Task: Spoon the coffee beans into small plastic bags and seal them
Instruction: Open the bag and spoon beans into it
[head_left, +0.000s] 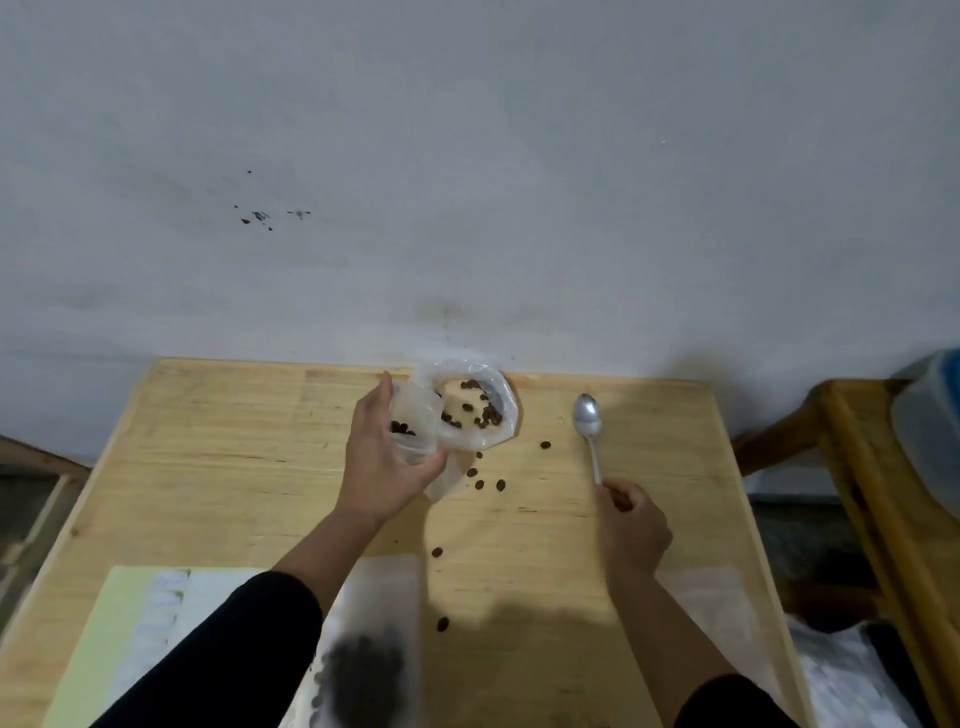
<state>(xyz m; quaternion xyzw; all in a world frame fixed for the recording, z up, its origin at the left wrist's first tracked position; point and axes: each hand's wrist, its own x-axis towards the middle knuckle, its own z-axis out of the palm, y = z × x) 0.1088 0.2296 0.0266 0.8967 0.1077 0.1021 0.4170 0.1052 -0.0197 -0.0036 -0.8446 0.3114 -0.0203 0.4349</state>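
**Filling under way, spoon drawn back from the beans**

The left hand (384, 457) grips a small clear bag (415, 431) by its side, fingers curled round the plastic, with a few beans showing dark inside; just beyond it lies the larger crumpled supply bag (478, 405), its mouth open towards the camera and coffee beans (480, 410) pooled within; the right hand (631, 519) pinches the handle end of a metal spoon (588, 415), whose bowl lies empty, on or just above the wood, to the right of the supply bag. By my judgement this is the spooning step, between scoops; the small bag looks only thinly filled and is not yet sealed.

The next move calls for the spoon to go into the supply bag's mouth and come out level, then tip over the small bag, whose opening the left hand must keep wide; the plastic is limp and will fold shut if slackly held. Several loose beans (485, 480) scattered on the table (234, 441) suggest how readily they roll off.

The table is pale wood set against a grey, marked wall (467, 182); at its near edge lie a pale green sheet (104, 634) and what seems, through heavy blur, another bag with beans (369, 670); a wooden chair or frame (872, 493) stands to the right.
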